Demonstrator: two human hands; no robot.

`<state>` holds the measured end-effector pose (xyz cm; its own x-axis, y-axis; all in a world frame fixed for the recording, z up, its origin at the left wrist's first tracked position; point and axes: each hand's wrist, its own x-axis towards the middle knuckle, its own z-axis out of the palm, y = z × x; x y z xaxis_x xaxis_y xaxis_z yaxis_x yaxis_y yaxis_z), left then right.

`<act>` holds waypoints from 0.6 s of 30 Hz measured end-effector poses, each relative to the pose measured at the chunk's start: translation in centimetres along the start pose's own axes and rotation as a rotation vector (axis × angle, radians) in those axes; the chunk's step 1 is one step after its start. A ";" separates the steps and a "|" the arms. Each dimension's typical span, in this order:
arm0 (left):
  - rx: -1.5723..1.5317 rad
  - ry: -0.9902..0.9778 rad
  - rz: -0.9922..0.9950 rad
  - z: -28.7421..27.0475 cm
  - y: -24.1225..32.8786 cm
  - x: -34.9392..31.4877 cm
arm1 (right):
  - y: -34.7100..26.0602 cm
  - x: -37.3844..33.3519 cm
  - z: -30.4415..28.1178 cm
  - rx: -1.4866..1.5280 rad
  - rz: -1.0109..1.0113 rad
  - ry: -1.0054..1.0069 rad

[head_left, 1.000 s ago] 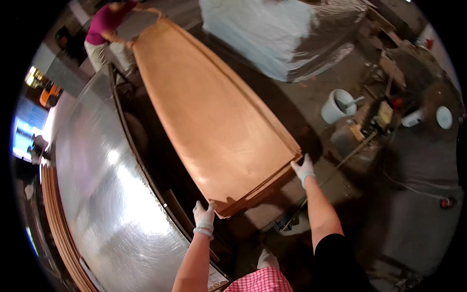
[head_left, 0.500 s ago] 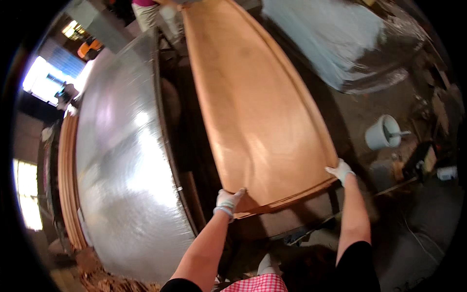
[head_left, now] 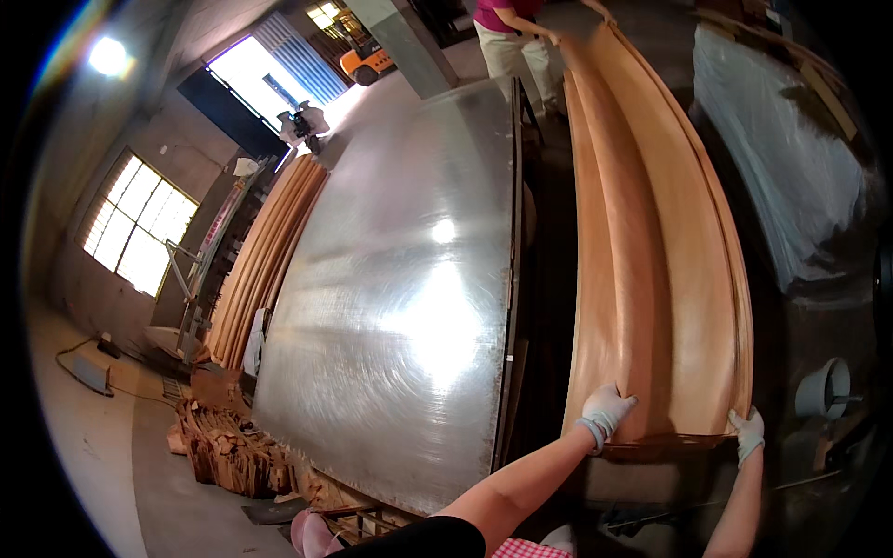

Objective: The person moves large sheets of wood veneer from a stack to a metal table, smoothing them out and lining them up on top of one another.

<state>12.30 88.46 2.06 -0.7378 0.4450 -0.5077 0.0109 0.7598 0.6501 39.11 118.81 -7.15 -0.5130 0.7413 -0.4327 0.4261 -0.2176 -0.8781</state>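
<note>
A long, thin reddish-brown wood veneer sheet point(head_left: 688, 279) stretches away from me, buckled into a lengthwise ridge on its left side. In a white glove, my left hand point(head_left: 609, 412) grips the near end by this ridge, fingers closed. My right hand point(head_left: 747, 434), also gloved, pinches the near right corner; part of its fingers is behind the edge. A co-worker point(head_left: 516, 46) in a magenta top and light trousers has both hands at the sheet's far end. Whether other sheets lie directly under it I cannot tell.
To the left stands a large shiny metal-topped table point(head_left: 391, 307). Beyond it are stacked wood strips or sheets point(head_left: 265, 270) and a heap of torn veneer scraps point(head_left: 233, 446). Plastic-wrapped goods point(head_left: 781, 158) stand right, a white bucket point(head_left: 823, 389) nearer. An orange forklift point(head_left: 367, 63) is far back.
My view has swung left, so everything sits farther right. The veneer has buckled into a tall lengthwise ridge, and my hands are closer together, both still holding its near end.
</note>
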 end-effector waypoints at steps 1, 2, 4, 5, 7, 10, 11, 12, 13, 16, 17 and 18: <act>-0.024 0.020 0.024 -0.6 1.1 -1.1 | -1.1 -0.8 0.6 0.007 -0.048 -0.015; -0.047 0.039 0.045 -1.7 2.0 -2.2 | -2.2 -1.9 1.0 -0.026 0.022 -0.027; -0.147 -0.059 0.011 -6.3 4.7 -6.3 | -4.0 -5.1 1.6 -0.026 -0.002 0.025; -0.192 -0.081 -0.032 -9.9 4.9 -8.9 | -6.4 -7.8 3.6 -0.004 0.037 -0.040; -0.051 -0.073 0.062 -14.5 2.2 -10.5 | -8.1 -11.4 5.4 0.005 0.003 -0.089; -0.304 -0.077 0.136 -23.3 -3.3 -15.2 | -10.1 -18.7 11.9 0.023 -0.036 -0.072; -0.267 -0.053 0.140 -26.4 -6.4 -16.0 | -10.4 -21.8 15.3 0.083 -0.072 -0.075; -0.366 -0.075 0.096 -30.2 -7.6 -18.5 | -11.1 -24.7 18.2 0.105 -0.063 -0.110; -0.404 -0.044 0.073 -32.9 -11.0 -19.6 | -11.9 -27.7 21.8 0.134 -0.059 -0.159; -0.360 0.041 0.067 -40.9 -20.1 -21.2 | -12.5 -35.2 31.9 0.181 0.037 -0.188; -0.346 0.047 0.077 -43.1 -22.3 -21.9 | -12.0 -37.2 34.9 0.236 0.021 -0.179; -0.319 0.056 0.082 -46.0 -24.7 -22.7 | -11.9 -39.5 38.5 0.246 0.029 -0.179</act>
<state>-2.29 37.77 23.49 -0.7790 0.4654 -0.4202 -0.1335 0.5316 0.8364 25.65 67.65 12.52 -0.6360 0.6133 -0.4683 0.2607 -0.4004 -0.8784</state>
